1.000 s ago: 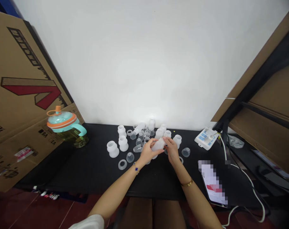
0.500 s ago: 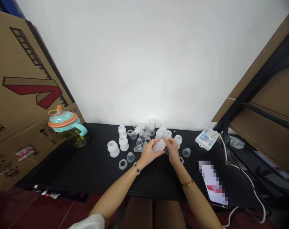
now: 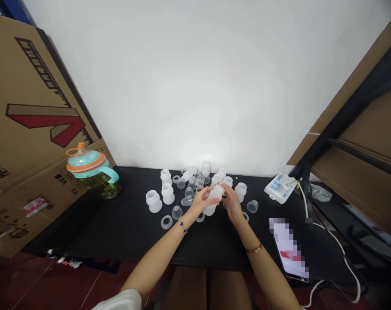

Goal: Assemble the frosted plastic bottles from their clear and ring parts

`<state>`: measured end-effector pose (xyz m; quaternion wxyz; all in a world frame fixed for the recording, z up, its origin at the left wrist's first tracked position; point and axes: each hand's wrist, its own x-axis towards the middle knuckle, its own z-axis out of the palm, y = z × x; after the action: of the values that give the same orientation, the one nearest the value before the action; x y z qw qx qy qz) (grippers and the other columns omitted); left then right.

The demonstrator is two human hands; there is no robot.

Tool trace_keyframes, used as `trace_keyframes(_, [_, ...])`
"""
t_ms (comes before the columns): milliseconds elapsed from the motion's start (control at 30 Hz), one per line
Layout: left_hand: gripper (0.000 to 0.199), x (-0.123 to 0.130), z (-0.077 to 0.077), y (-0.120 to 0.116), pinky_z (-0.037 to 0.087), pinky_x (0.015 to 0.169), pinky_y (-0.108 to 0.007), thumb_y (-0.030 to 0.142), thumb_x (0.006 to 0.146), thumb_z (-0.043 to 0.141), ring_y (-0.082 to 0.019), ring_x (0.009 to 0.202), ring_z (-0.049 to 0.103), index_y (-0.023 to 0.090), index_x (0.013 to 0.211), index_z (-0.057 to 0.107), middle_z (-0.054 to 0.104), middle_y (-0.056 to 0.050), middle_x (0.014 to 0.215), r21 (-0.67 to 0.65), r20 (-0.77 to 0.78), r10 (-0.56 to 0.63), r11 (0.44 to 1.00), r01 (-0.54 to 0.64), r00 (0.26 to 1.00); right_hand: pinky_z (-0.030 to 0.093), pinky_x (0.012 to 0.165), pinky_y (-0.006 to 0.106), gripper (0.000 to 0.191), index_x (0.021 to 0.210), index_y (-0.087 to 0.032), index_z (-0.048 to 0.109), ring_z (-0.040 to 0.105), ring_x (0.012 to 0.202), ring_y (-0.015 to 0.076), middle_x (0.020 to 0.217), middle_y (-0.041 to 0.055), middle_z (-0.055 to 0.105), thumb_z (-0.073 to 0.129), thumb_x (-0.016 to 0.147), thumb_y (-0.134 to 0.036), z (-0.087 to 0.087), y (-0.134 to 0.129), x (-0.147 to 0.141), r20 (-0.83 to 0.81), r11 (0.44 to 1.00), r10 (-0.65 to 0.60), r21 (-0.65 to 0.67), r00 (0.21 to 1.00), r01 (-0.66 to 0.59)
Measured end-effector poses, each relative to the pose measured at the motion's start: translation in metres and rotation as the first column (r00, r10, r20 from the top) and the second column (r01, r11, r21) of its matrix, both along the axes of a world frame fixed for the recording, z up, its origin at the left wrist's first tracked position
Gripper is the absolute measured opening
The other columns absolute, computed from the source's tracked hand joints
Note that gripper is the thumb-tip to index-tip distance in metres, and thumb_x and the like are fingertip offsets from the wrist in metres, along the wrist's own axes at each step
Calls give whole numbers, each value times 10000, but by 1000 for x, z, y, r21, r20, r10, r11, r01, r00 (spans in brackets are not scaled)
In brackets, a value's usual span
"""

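A white translucent bottle [image 3: 210,209] is tilted between my two hands, its neck end toward the upper right. My left hand [image 3: 201,202] is closed round its body, thumb across the near side. At the neck end, the fingers of my right hand [image 3: 233,204] are pinched together; whether they also hold a small part there is hidden. White bottles with a pinched waist [image 3: 154,201] stand on both sides. Between them lie clear dome caps [image 3: 177,212] and translucent rings [image 3: 166,222], with another clear cap [image 3: 252,206] right of my right hand.
All this is on a black table [image 3: 124,224] against a white wall. A drink jug [image 3: 95,172] and cardboard boxes [image 3: 37,150] are at left. To the right are a white case [image 3: 280,188], a phone [image 3: 287,249] and a white cable [image 3: 339,247].
The bottle in my hands has turned more upright, its base now toward me and its neck up. My right fingers have shifted over the neck end. A ring below my left hand has come into view.
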<state>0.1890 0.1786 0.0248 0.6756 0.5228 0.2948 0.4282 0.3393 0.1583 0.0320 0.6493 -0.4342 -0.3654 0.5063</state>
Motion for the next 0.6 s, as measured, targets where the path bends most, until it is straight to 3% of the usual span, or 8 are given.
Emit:
trace_keyframes(233, [658, -2, 0, 0, 543, 683, -307, 473, 611, 893, -219, 716, 732, 178, 1138, 630, 756, -75, 940, -109, 35, -108, 988, 111, 994, 520, 647, 312, 492, 916, -212, 766, 682, 930, 284, 1000, 85, 763, 711, 755, -672, 9, -5, -2, 16, 998, 64, 21, 998, -64])
trace_keyframes(467, [600, -3, 5, -3, 534, 672, -291, 432, 624, 894, -211, 710, 728, 177, 1103, 640, 758, -70, 915, -110, 36, -135, 984, 138, 990, 459, 529, 285, 457, 938, -209, 781, 668, 799, 241, 1004, 77, 758, 709, 789, -634, 4, -4, 0, -6, 995, 82, 52, 997, -81])
trace_keyframes(600, [608, -2, 3, -2, 521, 643, -273, 421, 609, 908, -209, 700, 729, 181, 1099, 639, 756, -54, 866, -103, 25, -122, 987, 124, 992, 467, 547, 273, 418, 922, -214, 794, 659, 795, 224, 1034, 72, 751, 742, 779, -604, 2, -3, 1, -13, 995, 69, 68, 998, -68])
